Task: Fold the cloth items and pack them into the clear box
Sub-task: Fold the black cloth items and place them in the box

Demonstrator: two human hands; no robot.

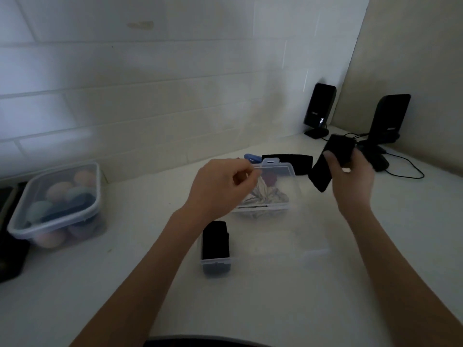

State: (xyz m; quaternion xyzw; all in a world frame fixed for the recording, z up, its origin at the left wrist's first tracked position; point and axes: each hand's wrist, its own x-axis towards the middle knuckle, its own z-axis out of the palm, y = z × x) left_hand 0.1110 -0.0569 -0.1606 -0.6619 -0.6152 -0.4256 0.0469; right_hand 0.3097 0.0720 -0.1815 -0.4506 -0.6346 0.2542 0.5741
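Observation:
The clear box (316,255) lies open on the white counter, its lid (288,171) tipped up at the far side. My left hand (220,186) pinches the lid's top rim. My right hand (350,179) is raised to the right of the lid and grips a folded black cloth (330,159). Another folded black cloth (215,237) sits in the box's near-left corner. A pale patterned cloth (265,196) and something dark red (271,177) show through the lid. A further black cloth (288,158) lies on the counter behind the box.
A lidded clear tub (57,204) of coloured balls stands at the left. Two black speakers (320,108) (388,121) with cables (406,169) fill the back right corner. A blue object (251,157) lies behind the lid. The tiled wall is close behind.

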